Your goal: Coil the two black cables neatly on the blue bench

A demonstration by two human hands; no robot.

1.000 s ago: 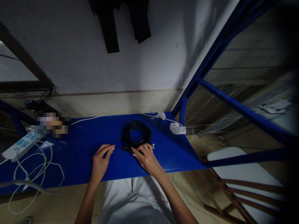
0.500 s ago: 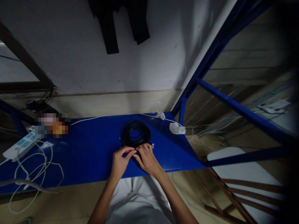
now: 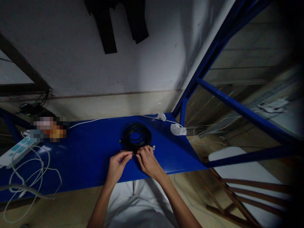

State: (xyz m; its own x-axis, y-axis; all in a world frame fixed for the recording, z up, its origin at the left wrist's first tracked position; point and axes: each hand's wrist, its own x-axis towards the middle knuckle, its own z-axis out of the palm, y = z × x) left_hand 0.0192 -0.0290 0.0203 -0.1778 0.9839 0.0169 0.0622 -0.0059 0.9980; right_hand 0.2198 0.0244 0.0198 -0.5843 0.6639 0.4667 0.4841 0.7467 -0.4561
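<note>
A coil of black cable (image 3: 136, 134) lies on the blue table (image 3: 90, 152), with a connector end poking out at its left. My left hand (image 3: 117, 163) is at the near side of the coil, thumb and forefinger pinched on something small and dark that I cannot make out. Beside it, my right hand (image 3: 148, 161) has its fingers curled over the coil's near edge, closed on the black cable. A metal connector (image 3: 154, 147) shows just past the right fingertips. A small gap separates the two hands.
At the left are a white power strip (image 3: 16, 152), looped white cables (image 3: 35, 171) and a blurred item (image 3: 51, 128). A white cord with crumpled white pieces (image 3: 178, 129) runs along the back edge. A blue frame (image 3: 237, 106) and a chair (image 3: 247, 167) stand at the right.
My left hand has moved slightly left, away from my right hand, and a gap has opened between the fingertips. The whole view has shifted a little.
</note>
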